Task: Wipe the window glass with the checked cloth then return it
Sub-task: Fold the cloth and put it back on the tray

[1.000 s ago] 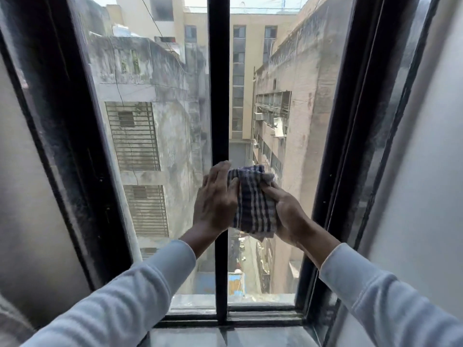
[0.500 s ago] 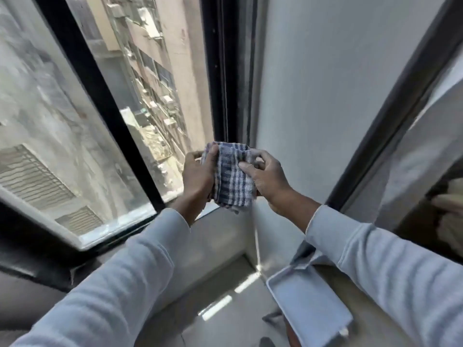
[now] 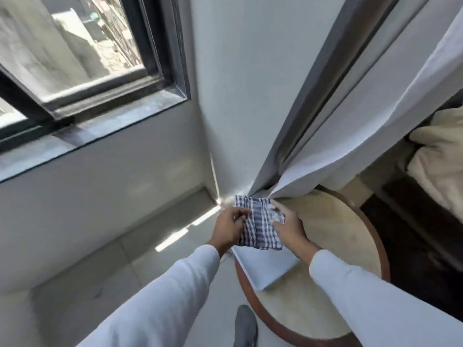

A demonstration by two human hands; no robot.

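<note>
Two hands hold the checked cloth [image 3: 259,225]: left hand [image 3: 229,227] and right hand [image 3: 288,227] each keep a closed grip on one side. It hangs, long axis running away from the person, apparently just above the white tray [image 3: 269,269] on the round surface [image 3: 335,236].

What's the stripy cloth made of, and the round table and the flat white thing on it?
The checked cloth looks like woven cotton: soft folds, matte blue-and-white weave. The round table seems to have a pale, polished, stone-like top with a reddish-brown wooden rim, though blur leaves that open. The white tray looks like smooth plastic, perhaps enamelled metal.
</note>
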